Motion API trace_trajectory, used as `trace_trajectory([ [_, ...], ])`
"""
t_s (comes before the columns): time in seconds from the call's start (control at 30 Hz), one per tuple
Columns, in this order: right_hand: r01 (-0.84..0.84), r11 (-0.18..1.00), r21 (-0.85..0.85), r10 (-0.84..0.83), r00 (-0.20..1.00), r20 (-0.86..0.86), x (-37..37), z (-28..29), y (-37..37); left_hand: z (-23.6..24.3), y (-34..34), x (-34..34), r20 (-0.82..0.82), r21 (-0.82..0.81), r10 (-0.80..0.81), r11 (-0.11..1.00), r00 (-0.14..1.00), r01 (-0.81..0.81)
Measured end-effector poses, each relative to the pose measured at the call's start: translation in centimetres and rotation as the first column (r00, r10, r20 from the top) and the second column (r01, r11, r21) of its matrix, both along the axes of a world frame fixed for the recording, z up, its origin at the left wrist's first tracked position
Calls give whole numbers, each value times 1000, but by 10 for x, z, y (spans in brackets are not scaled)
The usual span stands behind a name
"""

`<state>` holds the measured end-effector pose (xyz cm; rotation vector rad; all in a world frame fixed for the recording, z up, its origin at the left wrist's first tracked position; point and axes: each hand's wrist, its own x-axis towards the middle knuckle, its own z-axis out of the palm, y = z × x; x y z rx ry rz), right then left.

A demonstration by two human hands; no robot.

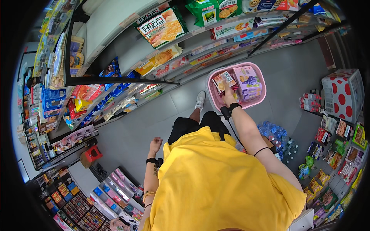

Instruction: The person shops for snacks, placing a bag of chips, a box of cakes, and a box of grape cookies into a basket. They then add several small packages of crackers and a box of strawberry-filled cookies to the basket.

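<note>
My right hand (pixel 228 96) reaches down into a pink oval basket (pixel 261 82), fingers closed on a small cracker packet (pixel 224 79) with an orange and white front. Beside that packet, on the basket's right side, lies a stack of purple boxes (pixel 246 78) printed with grapes. Under my fingers other red wrappers are partly hidden. My left hand (pixel 155 145) hangs low by my left side, its fingers loosely curled with nothing visible in them.
Snack shelves (pixel 127 57) run along the front and left, with a green cracker pack (pixel 161 27) high up. At right are bottled water packs (pixel 281 138), a polka-dot box (pixel 343 92) and a snack rack (pixel 335 158). A red stool (pixel 92 154) stands at left on the grey floor.
</note>
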<state>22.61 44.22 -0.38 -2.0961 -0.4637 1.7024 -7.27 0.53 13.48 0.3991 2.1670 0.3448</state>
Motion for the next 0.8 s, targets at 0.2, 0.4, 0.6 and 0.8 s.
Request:
trace_trajectory([
  [0.2, -176, 984, 4, 175, 981, -87, 38, -3, -4, 4, 20, 7, 11, -43, -57, 997, 998, 58],
  [0.4, -274, 943, 187, 322, 891, -321, 77, 39, -46, -31, 28, 0, 2, -7, -201, 980, 980, 201],
  [0.6, -342, 929, 141, 369, 839, -400, 161, 58, -106, -28, 72, 8, -43, 24, -289, 957, 956, 290],
  [0.8, -64, 996, -58, 53, 982, -181, 257, 0, -184, -8, 118, 30, 2, 140, -342, 931, 940, 338],
])
